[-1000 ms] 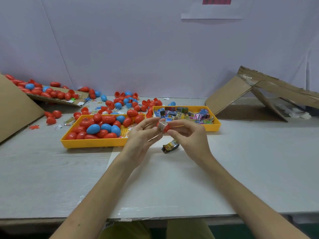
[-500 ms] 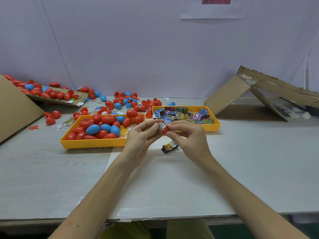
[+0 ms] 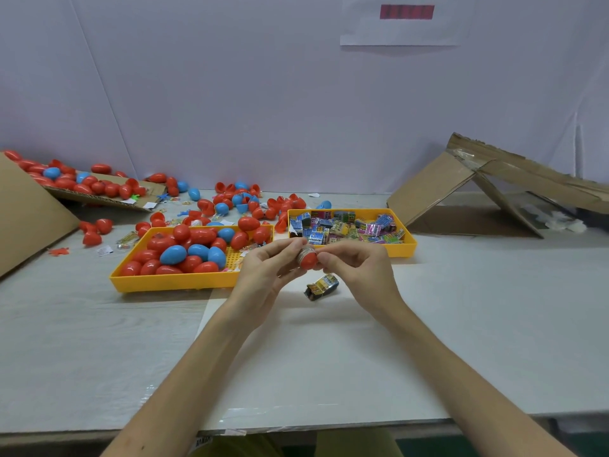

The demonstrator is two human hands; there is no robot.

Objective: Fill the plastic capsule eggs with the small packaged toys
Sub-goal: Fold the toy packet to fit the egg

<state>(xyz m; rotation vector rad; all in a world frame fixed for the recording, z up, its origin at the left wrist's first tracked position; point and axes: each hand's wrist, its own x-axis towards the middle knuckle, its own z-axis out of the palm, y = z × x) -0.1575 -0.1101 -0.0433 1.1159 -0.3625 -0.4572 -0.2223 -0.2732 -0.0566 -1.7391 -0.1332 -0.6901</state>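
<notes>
Through the head camera I look down at both hands, which meet over the middle of the grey table (image 3: 494, 324), just above a white sheet (image 3: 329, 357) laid on its near part. My left hand (image 3: 263, 275) and right hand (image 3: 359, 272) together hold a red egg half (image 3: 309, 261) in the air. The left thumb and fingertips pinch it from the left, and the right thumb and forefinger pinch it from the right, so both grips are closed on it. A silvery toy packet (image 3: 305, 249) sticks out of the top of the half, under the left fingertips; I cannot tell how deep it sits. Directly below the hands, a second toy packet (image 3: 322, 285) lies loose on the table, apart from everything else. Beyond the left hand sits a yellow tray (image 3: 171, 282) piled with red and blue eggs (image 3: 184, 253). Just to its right, beyond the right hand, a smaller yellow tray (image 3: 403, 250) holds a heap of small wrapped toys (image 3: 346, 227). Farther back, more eggs and egg halves (image 3: 230, 199) are scattered across the table. At the far left, others rest on a flat cardboard flap (image 3: 99, 199). A large cardboard panel (image 3: 26, 209) leans at the left edge. At the far right stands a collapsed cardboard box (image 3: 428, 192). A paper sheet (image 3: 405, 31) hangs on the pale wall behind.
</notes>
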